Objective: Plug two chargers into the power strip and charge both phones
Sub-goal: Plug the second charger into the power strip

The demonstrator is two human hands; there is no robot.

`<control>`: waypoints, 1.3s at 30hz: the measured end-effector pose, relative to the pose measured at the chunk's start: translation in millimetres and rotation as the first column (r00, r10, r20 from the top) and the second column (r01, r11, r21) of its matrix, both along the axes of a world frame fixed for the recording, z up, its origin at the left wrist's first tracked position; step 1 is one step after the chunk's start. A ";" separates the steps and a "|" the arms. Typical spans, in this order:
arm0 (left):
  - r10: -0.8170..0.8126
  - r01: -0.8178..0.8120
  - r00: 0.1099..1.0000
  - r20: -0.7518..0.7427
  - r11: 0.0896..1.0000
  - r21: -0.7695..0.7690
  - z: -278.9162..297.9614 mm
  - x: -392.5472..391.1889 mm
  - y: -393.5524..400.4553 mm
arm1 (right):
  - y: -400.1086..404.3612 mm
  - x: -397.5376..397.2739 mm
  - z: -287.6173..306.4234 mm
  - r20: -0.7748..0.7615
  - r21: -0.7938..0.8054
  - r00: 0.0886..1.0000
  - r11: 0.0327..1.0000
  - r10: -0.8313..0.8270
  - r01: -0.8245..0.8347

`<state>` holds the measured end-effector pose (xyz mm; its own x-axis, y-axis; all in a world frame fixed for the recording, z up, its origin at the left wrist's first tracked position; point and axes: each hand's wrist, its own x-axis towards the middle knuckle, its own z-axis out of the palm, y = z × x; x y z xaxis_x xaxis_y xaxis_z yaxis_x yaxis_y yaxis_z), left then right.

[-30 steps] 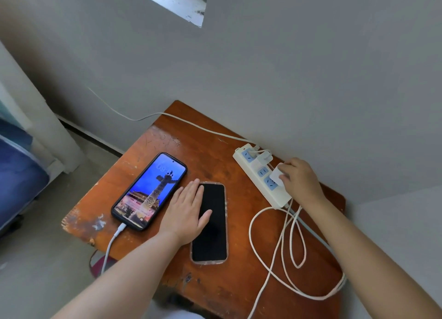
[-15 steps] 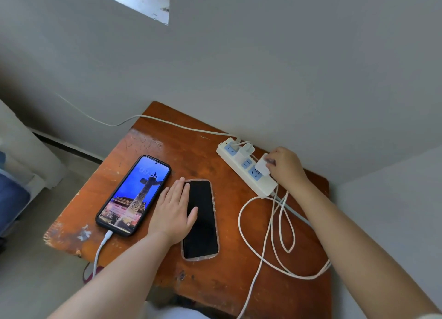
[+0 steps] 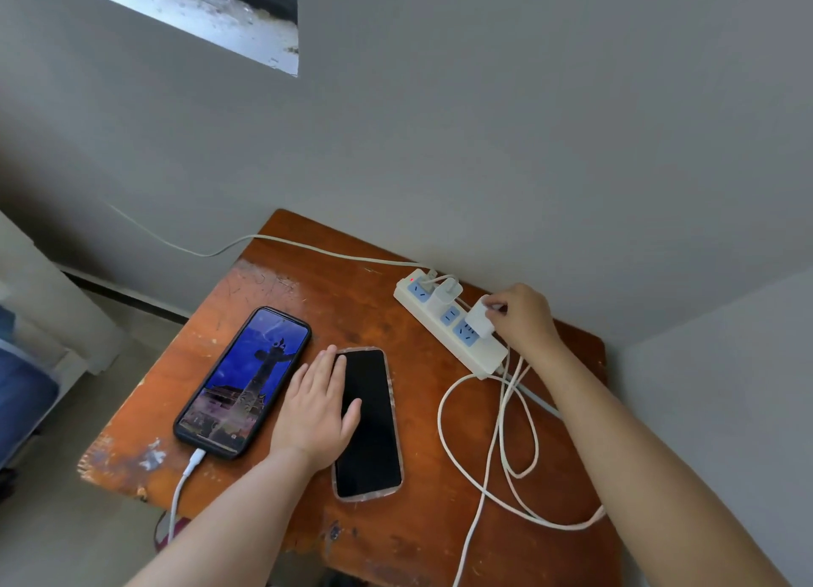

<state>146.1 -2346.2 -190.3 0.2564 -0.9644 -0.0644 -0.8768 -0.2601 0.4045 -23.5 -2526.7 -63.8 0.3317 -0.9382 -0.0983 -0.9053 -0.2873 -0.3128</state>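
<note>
A white power strip [image 3: 479, 358] lies along the wall on a worn wooden table [image 3: 316, 287]. One white charger [image 3: 444, 294] sits plugged in near its far end. My right hand [image 3: 523, 318] pinches a second white charger [image 3: 479, 322] tilted over the nearest blue socket. Its white cable [image 3: 484, 463] loops across the table's right side. A lit phone [image 3: 246, 380] in a black case lies on the left with a white cable [image 3: 189, 472] in its bottom port. My left hand [image 3: 316, 410] rests flat, fingers apart, on the left edge of a dark-screened phone [image 3: 374, 428].
The grey wall stands right behind the strip. The strip's own cord [image 3: 264, 240] runs off to the left along the wall. A window sill [image 3: 198, 10] shows at the top left, and blue fabric [image 3: 22, 393] lies at the far left by the floor.
The view has drifted, shifting the table left in frame. My right hand has tipped the second charger up over the end socket. My left hand stays on the dark phone.
</note>
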 end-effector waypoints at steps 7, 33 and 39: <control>0.007 -0.008 1.000 0.028 1.000 0.009 2.8 -1.4 -0.8 | -1.4 -8.4 -0.7 -0.002 -0.016 1.000 1.000 0.026 -0.026; 0.035 -0.036 0.999 0.034 0.999 0.009 5.4 -3.4 0.2 | -13.2 2.0 21.9 -0.300 0.128 0.932 0.977 0.203 -0.172; 0.041 -0.042 0.998 0.037 0.999 0.017 5.6 -3.1 0.5 | -11.9 2.5 20.5 -0.323 0.121 0.915 0.969 0.243 -0.214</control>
<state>143.0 -2345.6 -184.7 0.2989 -0.9517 -0.0708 -0.8793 -0.3035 0.3672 -21.0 -2538.5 -43.2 0.4710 -0.8248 -0.3129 -0.8737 -0.4852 -0.0362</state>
